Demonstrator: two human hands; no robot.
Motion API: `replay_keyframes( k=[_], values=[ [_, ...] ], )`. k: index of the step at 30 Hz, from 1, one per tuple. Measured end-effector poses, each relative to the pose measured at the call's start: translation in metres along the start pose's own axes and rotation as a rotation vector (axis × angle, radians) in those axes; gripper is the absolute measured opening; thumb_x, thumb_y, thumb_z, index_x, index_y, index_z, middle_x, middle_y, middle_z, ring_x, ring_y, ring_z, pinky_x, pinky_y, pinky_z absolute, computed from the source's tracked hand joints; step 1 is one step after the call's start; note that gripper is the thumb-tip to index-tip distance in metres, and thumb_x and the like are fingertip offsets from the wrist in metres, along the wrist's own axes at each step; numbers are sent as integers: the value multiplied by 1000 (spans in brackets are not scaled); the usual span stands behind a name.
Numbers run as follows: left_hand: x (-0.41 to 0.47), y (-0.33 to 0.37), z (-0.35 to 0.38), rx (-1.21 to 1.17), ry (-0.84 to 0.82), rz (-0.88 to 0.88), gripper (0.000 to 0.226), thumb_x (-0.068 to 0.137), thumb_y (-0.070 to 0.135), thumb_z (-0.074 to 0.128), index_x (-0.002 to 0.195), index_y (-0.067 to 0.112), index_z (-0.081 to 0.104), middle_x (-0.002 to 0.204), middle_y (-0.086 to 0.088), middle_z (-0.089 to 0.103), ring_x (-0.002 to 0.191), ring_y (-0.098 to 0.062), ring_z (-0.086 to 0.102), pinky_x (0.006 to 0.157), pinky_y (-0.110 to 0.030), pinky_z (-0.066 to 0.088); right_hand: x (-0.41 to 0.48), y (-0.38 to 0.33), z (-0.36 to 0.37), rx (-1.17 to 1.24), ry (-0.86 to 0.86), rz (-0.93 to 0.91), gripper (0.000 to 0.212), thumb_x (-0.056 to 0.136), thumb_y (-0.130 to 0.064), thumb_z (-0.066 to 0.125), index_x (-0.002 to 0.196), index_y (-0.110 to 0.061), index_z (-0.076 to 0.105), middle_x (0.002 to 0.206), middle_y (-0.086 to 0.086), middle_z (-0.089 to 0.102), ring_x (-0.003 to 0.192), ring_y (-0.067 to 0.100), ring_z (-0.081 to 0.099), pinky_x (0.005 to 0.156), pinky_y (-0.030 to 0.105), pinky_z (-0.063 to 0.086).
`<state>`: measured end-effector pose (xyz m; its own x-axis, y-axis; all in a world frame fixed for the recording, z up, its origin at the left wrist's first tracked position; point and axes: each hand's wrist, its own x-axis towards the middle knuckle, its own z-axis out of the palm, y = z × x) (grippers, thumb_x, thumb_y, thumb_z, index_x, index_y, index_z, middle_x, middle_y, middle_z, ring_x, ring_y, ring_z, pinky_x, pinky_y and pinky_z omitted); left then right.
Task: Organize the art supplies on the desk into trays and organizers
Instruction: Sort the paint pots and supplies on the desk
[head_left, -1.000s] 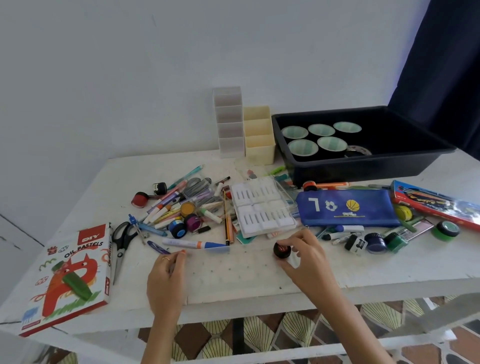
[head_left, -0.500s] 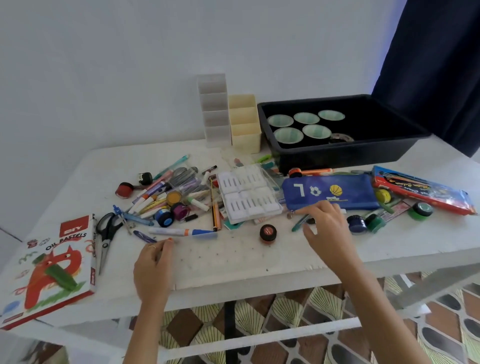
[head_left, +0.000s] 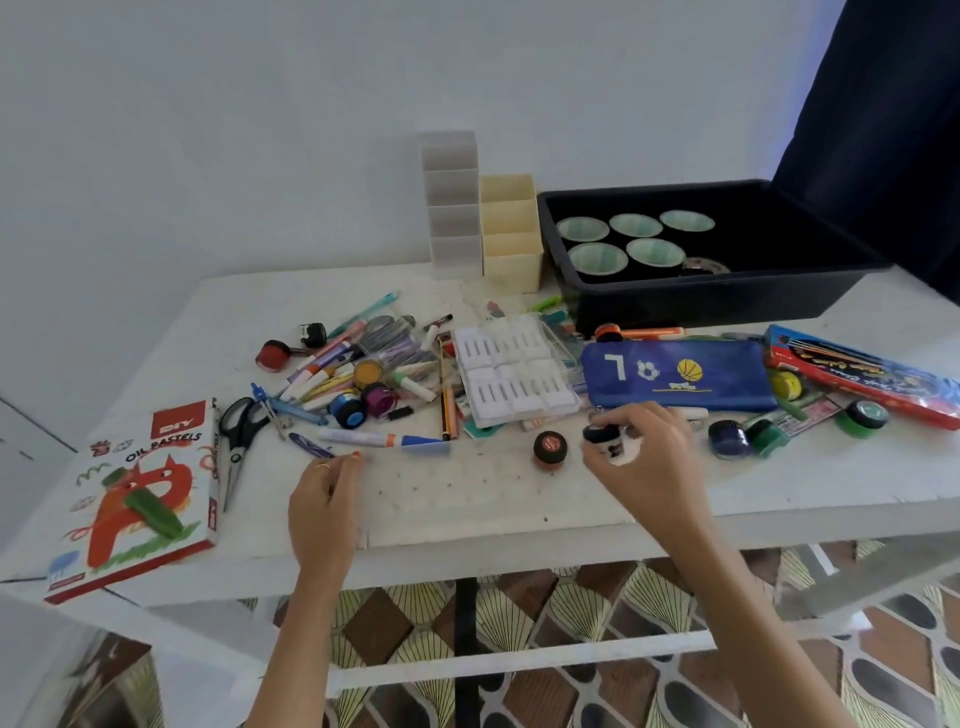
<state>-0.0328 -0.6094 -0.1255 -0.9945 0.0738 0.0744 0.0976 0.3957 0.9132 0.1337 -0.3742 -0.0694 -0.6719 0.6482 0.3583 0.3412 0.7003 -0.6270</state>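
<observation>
Your right hand (head_left: 641, 460), done with the red pot (head_left: 549, 448), is now pinching a white pot (head_left: 609, 442) below the pouch (head_left: 680, 375), grouping paints.

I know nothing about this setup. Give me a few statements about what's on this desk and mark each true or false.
1. The black tray holds five pale green cups. True.
2. The scissors lie inside the tray. False: they lie on the table, beside the pastels box.
3. The right hand holds a small jar. True.
4. The blue pouch stands upright in the yellow organizer. False: it lies flat on the table, in front of the tray.
</observation>
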Motion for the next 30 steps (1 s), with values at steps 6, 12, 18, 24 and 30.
replay_keyframes(
  k=[6,12,18,24,30],
  values=[
    [0,0,0,8,10,3,19,93,23,51,84,14,64,82,-6,60,71,-12,50,63,-30,37,-15,-30,18,243,-122,21,21,67,-8,74,80,-17,59,85,-3,60,73,4,53,63,9,41],
    [-2,2,0,17,18,9,18,92,24,52,85,14,65,82,-3,60,74,-11,52,65,-29,39,-18,-23,28,145,-122,116,26,69,-13,79,83,-21,59,89,-5,58,77,6,48,63,5,33],
    [-3,4,0,32,25,20,17,93,22,50,87,17,65,83,-2,60,72,-9,52,61,-25,38,-25,-27,36,70,-113,232,26,72,-22,79,92,-20,61,99,-2,49,99,16,42,70,23,30],
    [-3,5,1,29,32,24,17,93,21,51,84,16,64,81,-4,60,70,-8,51,61,-25,37,-19,-27,41,174,-241,515,30,75,-25,72,94,-21,50,106,3,37,94,22,49,72,28,38],
    [-3,3,1,20,34,12,19,93,21,50,83,13,65,79,-5,58,69,-11,50,61,-27,37,-13,-31,40,165,-291,553,47,73,-36,77,105,-20,47,109,2,37,80,16,52,70,28,41]
  ],
)
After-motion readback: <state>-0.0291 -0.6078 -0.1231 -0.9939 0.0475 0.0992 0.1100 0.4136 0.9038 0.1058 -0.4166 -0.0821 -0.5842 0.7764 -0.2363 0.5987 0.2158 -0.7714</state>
